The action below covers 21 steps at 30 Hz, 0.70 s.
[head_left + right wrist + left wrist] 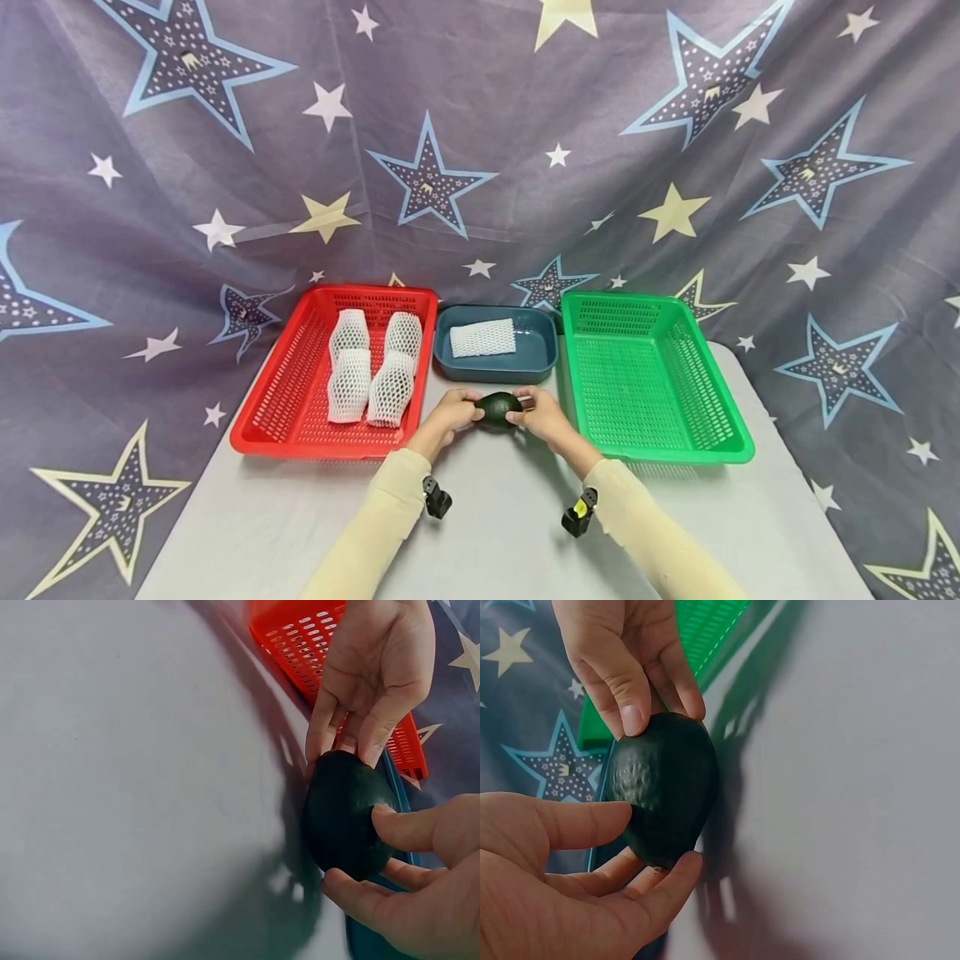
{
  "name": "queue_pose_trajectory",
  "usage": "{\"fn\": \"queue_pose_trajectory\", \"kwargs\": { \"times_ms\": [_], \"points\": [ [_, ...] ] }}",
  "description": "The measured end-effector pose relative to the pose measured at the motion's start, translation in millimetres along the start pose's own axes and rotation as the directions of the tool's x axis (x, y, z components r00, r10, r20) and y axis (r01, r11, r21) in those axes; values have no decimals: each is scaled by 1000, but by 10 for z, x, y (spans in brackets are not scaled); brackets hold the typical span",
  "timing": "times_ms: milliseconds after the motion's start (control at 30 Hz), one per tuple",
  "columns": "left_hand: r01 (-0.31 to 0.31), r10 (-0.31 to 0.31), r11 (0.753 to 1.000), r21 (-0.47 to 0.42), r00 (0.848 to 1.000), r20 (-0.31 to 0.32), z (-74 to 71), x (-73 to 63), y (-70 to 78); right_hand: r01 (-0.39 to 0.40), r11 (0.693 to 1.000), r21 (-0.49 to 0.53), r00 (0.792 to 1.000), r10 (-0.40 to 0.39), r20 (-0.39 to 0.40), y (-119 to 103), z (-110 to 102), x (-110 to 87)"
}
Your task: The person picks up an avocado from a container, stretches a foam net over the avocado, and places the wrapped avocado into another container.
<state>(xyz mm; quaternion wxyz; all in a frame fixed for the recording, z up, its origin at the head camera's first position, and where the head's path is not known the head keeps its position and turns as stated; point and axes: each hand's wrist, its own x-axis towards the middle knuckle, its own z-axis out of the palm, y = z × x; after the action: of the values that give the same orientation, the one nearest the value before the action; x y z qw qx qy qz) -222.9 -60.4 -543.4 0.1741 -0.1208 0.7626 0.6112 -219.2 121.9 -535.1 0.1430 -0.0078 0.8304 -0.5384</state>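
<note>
A dark green avocado [498, 410] is held between both hands over the table, in front of the blue basin. My left hand [455, 412] pinches its narrower, stem end between thumb and fingers. On the opposite, rounder end, my right hand [542, 412] grips with thumb and fingertips. The left wrist view shows the avocado [665, 787] with its glossy, bumpy skin and the stem spot near the left fingers. In the right wrist view the avocado [346, 817] casts a shadow on the tabletop beside it.
At the left, a red basket [262, 375] contains several white foam net sleeves [349, 385]. Behind the hands stands the blue basin [536, 360] with one foam net sleeve [483, 337] in it. A green basket [637, 400] stands at the right. A star-patterned curtain [480, 208] hangs behind.
</note>
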Motion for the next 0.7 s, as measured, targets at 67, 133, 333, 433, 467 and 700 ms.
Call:
{"fn": "queue_pose_trajectory", "kwargs": {
  "times_ms": [67,133,333,433,467,700],
  "points": [
    [6,-6,1000,-6,1000,2,4,6,-10,-25,1000,9,1000,25,-8,19,16,20],
    [8,-8,1000,-4,1000,3,4,10,-18,-33,999,-3,999,33,-13,27,28,27],
    [18,-17,1000,-9,1000,8,3,18,-31,-41,999,-26,999,41,-21,28,53,20],
    [22,-22,1000,-18,1000,7,1,18,-39,-38,999,-29,999,37,-26,47,58,26],
    [19,-19,1000,-20,1000,7,0,16,-43,-37,999,-30,999,37,-28,50,59,26],
    [6,-5,999,-54,1000,7,19,19,-78,-37,998,-54,999,35,-35,66,45,31]
  ]
}}
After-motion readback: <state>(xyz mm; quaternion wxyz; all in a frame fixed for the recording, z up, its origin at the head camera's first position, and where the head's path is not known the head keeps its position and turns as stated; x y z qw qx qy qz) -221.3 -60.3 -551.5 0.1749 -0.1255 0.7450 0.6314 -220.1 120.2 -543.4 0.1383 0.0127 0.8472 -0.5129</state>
